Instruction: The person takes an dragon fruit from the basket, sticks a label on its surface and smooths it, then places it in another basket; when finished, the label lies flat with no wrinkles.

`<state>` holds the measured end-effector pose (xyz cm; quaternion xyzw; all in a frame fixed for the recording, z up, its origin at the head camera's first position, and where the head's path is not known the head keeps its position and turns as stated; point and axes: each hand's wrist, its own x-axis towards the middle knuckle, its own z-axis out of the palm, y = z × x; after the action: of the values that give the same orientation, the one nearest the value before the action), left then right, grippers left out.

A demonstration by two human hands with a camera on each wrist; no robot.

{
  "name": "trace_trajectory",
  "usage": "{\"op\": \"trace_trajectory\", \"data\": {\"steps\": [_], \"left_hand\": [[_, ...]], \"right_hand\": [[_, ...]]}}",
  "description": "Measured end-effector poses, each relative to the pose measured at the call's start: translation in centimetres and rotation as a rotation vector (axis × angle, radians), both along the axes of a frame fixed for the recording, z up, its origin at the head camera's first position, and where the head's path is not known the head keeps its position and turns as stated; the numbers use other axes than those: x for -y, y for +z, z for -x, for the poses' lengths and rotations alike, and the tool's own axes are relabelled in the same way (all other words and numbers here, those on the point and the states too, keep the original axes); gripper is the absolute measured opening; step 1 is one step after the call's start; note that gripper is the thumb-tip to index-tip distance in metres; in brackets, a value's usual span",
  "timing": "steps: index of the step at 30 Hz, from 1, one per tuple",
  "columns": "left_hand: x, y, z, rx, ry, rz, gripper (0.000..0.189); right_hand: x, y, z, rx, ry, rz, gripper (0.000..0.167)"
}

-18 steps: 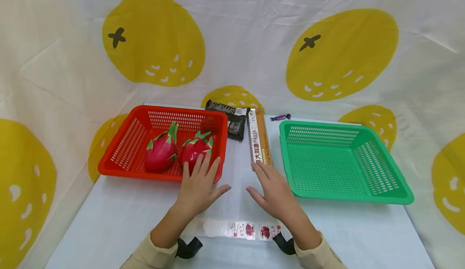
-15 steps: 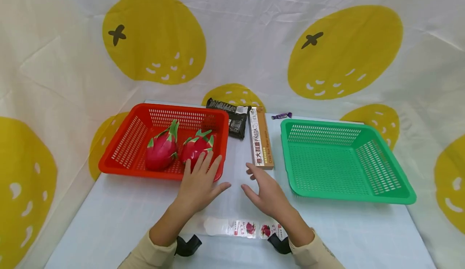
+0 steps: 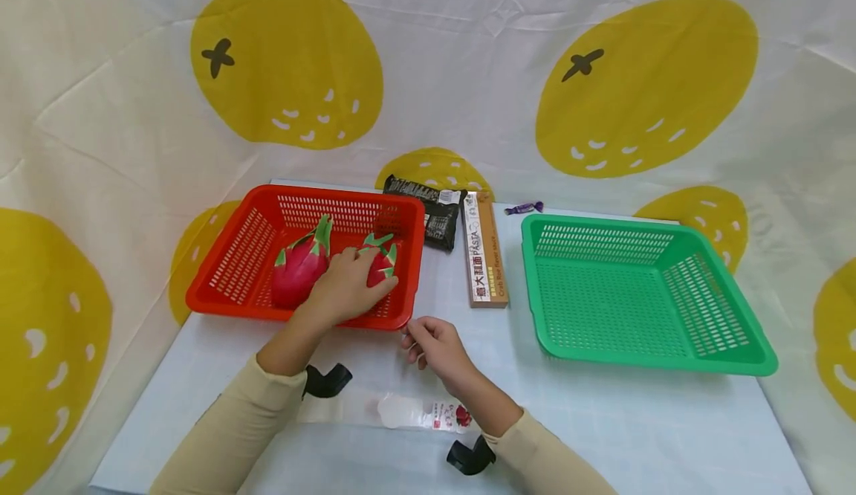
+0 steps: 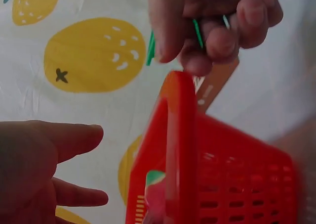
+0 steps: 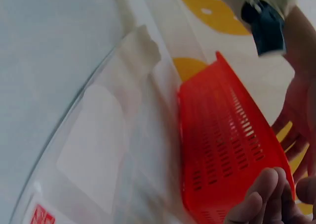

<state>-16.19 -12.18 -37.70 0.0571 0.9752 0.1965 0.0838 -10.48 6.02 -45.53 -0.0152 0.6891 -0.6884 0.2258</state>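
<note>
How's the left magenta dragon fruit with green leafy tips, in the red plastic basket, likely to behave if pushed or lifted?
The left magenta dragon fruit would probably roll when pushed, given its rounded body, though the walls of the red plastic basket should stop it. Its smooth-looking skin may be slippery. The thin green tips might bend if pinched.

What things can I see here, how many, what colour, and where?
Red basket: one, red, table's left
Dragon fruits: two, red and green, in red basket
Black packet: one, black, at red basket's far right corner
Pasta box: one, white and brown, between baskets
Wrapped sweet: one, purple, far edge
Green basket: one, green, table's right
Label strip: one, clear and white, near side
Table: one, pale, underneath
Backdrop: one, white and yellow, behind
Curved pieces: two, black, at wrists
Sleeves: two, beige, forearms
Left hand: one, bare, over red basket, by dragon fruits
Right hand: one, bare, by red basket's near right corner
</note>
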Motion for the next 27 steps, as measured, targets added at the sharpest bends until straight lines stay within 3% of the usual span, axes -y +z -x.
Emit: {"op": "trace_trajectory", "data": {"steps": [4, 9, 13, 16, 22, 27], "left_hand": [[0.6, 0.7, 3.0, 0.132, 0.001, 0.021, 0.084], [0.7, 0.7, 5.9, 0.366, -0.018, 0.057, 0.094], [0.5, 0.2, 7.7, 0.555, 0.017, 0.062, 0.096], [0.4, 0.0, 8.5, 0.647, 0.048, 0.063, 0.103], [0.4, -0.4, 8.7, 0.695, 0.015, 0.129, 0.116], [0.7, -1.0, 8.7, 0.635, -0.001, 0.159, 0.114]], "right_hand": [[0.3, -0.2, 0.3, 0.039, -0.025, 0.025, 0.030], [0.4, -0.3, 0.5, 0.083, -0.033, 0.045, 0.027], [0.4, -0.2, 0.6, 0.100, -0.032, 0.045, 0.029], [0.4, -0.2, 0.6, 0.111, -0.028, 0.046, 0.030], [0.3, -0.1, 0.8, 0.111, -0.014, 0.045, 0.030], [0.2, 0.0, 0.8, 0.112, -0.002, 0.041, 0.030]]}}
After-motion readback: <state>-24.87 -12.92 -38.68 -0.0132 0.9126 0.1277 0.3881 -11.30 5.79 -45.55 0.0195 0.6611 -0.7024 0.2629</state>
